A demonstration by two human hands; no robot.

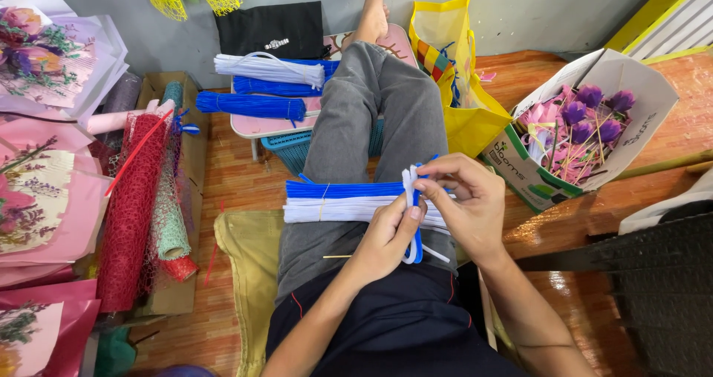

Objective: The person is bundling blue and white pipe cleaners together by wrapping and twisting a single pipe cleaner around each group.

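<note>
Over my lap, my left hand (pixel 388 237) and my right hand (pixel 466 200) together pinch a few white and blue fuzzy wire stems (pixel 413 221), held upright and bent into a loop at the bottom. Across my grey-trousered thigh lie two tied bundles, a blue bundle (pixel 338 190) above a white bundle (pixel 334 210), just left of both hands. A thin yellow stick (pixel 336 257) lies on my leg below them.
More blue and white stem bundles (pixel 260 87) rest on a small pink table. A yellow bag (pixel 460 80) stands to the right, and a white box of purple and pink paper flowers (pixel 579 124) beyond it. Red and green mesh rolls (pixel 141 206) and pink bouquets (pixel 37 199) fill the left.
</note>
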